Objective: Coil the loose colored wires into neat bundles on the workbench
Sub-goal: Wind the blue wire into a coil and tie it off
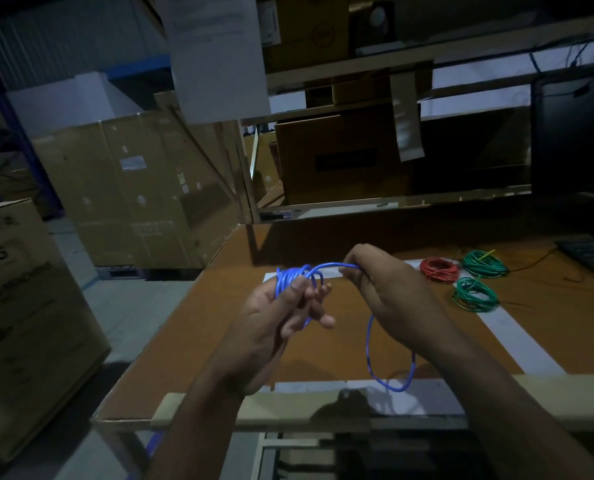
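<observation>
Two bare hands work a thin blue plastic-coated wire (pixel 389 368) above the brown wooden workbench (pixel 198 344): the left hand (pixel 281 317) grips its gathered loops, the right hand (pixel 382 285) pinches the strand, slack hanging below. Red coil (pixel 439 270) and two green coils (pixel 484 263) lie beyond.

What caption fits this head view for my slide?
Left hand holds the blue coil; right hand feeds blue wire beside red and green coils.

Both forearms reach forward, left hand (pixel 281 317) curled in a grip, right hand (pixel 389 289) pinching
</observation>
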### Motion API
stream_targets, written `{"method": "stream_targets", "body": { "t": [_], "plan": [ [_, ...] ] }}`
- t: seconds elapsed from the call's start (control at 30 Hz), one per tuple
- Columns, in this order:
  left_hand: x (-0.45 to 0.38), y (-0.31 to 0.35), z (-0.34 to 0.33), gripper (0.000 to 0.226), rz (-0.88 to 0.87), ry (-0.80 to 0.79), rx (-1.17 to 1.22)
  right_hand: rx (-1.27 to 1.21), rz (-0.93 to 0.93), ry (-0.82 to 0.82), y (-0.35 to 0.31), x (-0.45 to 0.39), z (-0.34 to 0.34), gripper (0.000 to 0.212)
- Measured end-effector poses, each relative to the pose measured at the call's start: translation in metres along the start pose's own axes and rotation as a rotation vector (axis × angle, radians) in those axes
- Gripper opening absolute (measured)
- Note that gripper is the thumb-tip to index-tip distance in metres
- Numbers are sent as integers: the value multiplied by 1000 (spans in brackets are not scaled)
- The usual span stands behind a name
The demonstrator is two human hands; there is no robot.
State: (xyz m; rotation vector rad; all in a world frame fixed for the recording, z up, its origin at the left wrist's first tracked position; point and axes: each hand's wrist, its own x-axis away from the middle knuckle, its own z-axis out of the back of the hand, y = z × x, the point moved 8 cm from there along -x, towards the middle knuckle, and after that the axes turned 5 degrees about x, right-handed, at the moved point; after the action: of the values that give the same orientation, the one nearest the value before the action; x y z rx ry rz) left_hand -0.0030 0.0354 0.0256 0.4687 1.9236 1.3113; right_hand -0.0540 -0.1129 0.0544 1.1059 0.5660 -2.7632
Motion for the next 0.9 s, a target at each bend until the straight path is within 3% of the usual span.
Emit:
{"method": "stream_targets", "body": {
  "t": [0.1, 0.23, 0.33, 0.43, 0.53, 0.67, 0.73, 0.8, 0.9],
  "plan": [
    [2, 7, -3, 31, -6, 44, 268, -48, -47, -139, 3, 6, -16, 6],
    [1, 23, 1, 23, -60, 167, 656, -182, -151, -392, 1, 21, -46, 21],
    [-4, 27, 13, 26, -145, 330, 769, -350, -150, -494, -12, 30, -57, 24],
    [-8, 30, 15, 29, -214, 249, 770, -386, -202, -597, -19, 37, -67, 35],
    [-11, 27, 17, 37, -258, 194, 456, -379, -192, -697, -27, 44, -74, 37],
    [-12, 14, 12, 38, -226, 216, -421, -419, -198, -768, -34, 45, -64, 35],
    [-13, 5, 9, 37, -224, 186, -841, -274, -156, -678, -33, 37, -51, 26],
    [-14, 1, 17, 31, -231, 269, -1152, -36, -96, -541, -29, 28, -39, 16],
    [-18, -1, 20, 26, -179, 268, -1349, 295, -40, -433, -23, 20, -33, 15]
  ]
}}
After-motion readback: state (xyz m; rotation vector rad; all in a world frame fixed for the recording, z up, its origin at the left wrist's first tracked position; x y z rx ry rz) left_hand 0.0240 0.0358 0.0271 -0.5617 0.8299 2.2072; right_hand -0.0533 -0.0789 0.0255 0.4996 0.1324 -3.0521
